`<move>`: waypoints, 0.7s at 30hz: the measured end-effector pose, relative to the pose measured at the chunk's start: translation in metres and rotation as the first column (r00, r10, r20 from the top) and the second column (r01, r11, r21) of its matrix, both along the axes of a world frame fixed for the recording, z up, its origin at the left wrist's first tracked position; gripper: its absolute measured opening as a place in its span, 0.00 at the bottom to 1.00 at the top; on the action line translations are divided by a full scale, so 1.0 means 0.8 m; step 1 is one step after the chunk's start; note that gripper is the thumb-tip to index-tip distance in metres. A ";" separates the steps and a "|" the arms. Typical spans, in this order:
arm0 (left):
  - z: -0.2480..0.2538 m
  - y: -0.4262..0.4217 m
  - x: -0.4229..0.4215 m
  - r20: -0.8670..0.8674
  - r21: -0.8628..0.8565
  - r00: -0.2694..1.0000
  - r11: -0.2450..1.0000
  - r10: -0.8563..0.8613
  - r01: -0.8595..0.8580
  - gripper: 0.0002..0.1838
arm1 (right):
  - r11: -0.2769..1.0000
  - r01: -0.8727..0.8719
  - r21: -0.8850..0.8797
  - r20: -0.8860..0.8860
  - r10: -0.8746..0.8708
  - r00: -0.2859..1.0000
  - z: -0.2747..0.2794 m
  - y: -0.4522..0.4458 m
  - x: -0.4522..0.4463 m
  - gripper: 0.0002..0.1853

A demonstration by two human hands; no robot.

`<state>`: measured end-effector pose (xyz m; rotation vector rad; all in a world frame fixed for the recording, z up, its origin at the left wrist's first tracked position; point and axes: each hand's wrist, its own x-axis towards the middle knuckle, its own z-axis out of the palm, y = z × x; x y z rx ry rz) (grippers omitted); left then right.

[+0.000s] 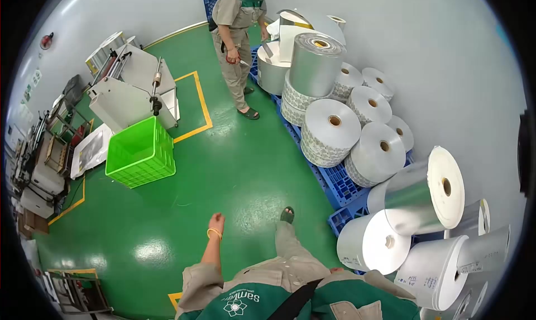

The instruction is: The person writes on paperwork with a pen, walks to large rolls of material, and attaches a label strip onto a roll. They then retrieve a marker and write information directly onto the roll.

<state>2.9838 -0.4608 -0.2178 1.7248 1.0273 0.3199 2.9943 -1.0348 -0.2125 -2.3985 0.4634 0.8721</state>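
Note:
My left hand (216,222) hangs over the green floor with its fingers curled in, and nothing shows in it. A yellow band (214,233) circles that wrist. Of my right hand (336,270) only a small patch of skin shows beside my trousers; its fingers are hidden. Nearest to it, on my right, lies a big white-ended roll (385,242), with a silvery film roll (424,191) resting above it. Ahead on the left, out of reach of my left hand, a bright green crate (139,155) stands on the floor.
A co-worker (237,35) stands ahead beside the stacked rolls, holding what looks like red-handled scissors (234,60). Blue pallets (340,189) under patterned rolls (333,130) edge the right side. A white machine (128,91) with rollers stands beyond the crate.

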 end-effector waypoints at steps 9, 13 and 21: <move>-0.024 0.010 0.079 -0.409 -0.304 0.876 0.944 -0.254 0.132 0.28 | 0.970 -0.244 -0.022 0.051 0.245 0.968 -0.024 0.124 0.357 0.17; 0.031 0.076 0.023 -0.671 -0.275 0.591 0.890 -0.448 0.364 0.26 | 0.979 -0.142 0.143 0.231 0.107 0.967 0.064 0.265 0.514 0.11; 0.099 0.255 0.187 -0.773 -0.177 0.406 0.780 -0.488 0.601 0.23 | 0.958 -0.085 0.274 0.107 0.057 0.993 0.064 0.449 0.624 0.14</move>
